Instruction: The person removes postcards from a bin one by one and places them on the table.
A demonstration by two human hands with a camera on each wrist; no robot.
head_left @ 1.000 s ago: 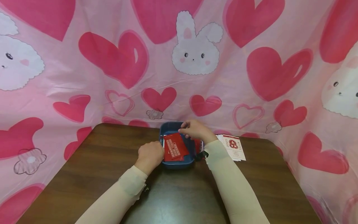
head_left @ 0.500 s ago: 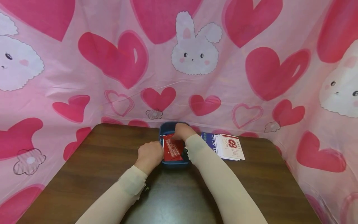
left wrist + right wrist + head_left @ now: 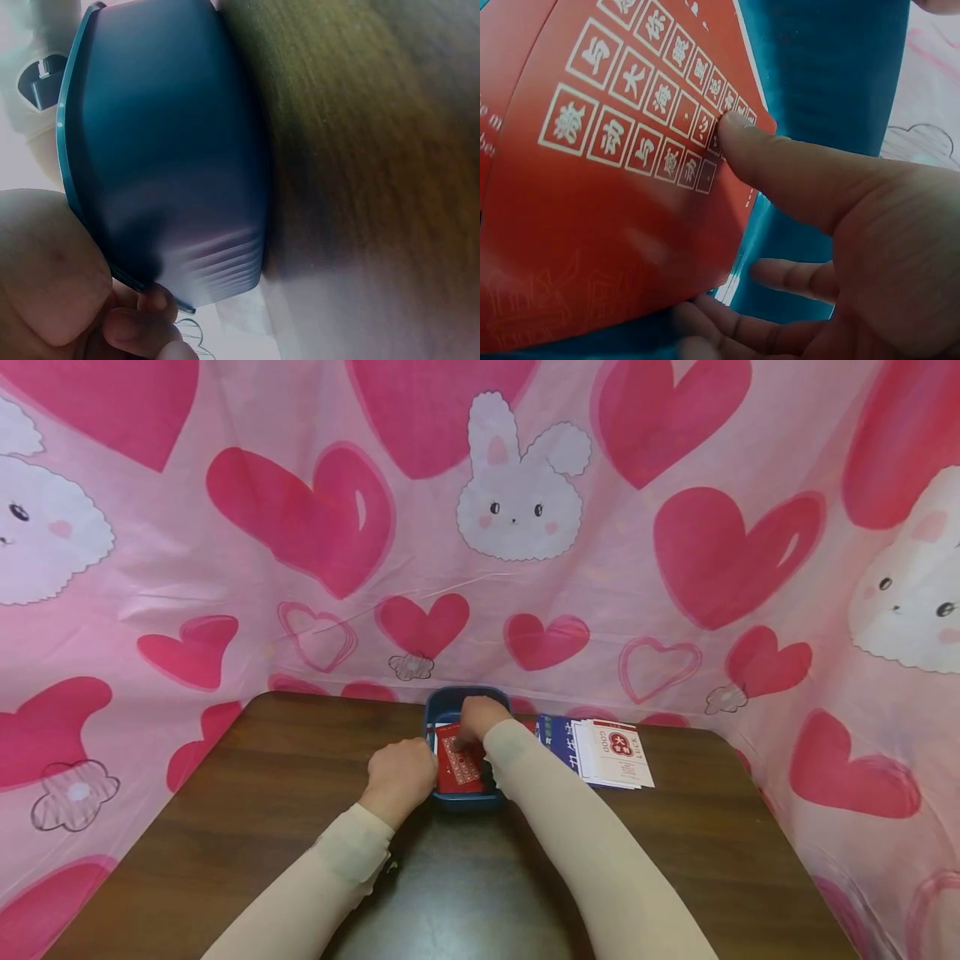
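Note:
A blue plastic bin [image 3: 468, 805] stands at the far edge of the table, with red cards inside. My left hand [image 3: 399, 779] grips its left rim; the left wrist view shows the thumb side and curled fingertips at the bin's edge [image 3: 69, 150]. Reaching into the bin, my right hand [image 3: 478, 717] pinches a red card [image 3: 630, 217] printed with white boxed characters. In the right wrist view the thumb [image 3: 750, 146] lies on the card's face, and the other fingers [image 3: 727, 326] are at its edge and partly under it. Another red card lies beneath, mostly covered.
Right of the bin lies a spread of cards: a dark blue card [image 3: 557, 739] and white cards [image 3: 621, 756] with red print, partly hidden by my right arm. A pink curtain [image 3: 337, 635] with hearts and rabbits hangs close behind the wooden table [image 3: 300, 760].
My right hand has moved left and down from above the bin's right side onto the red card, uncovering the blue card beside the bin. My left hand stays on the rim.

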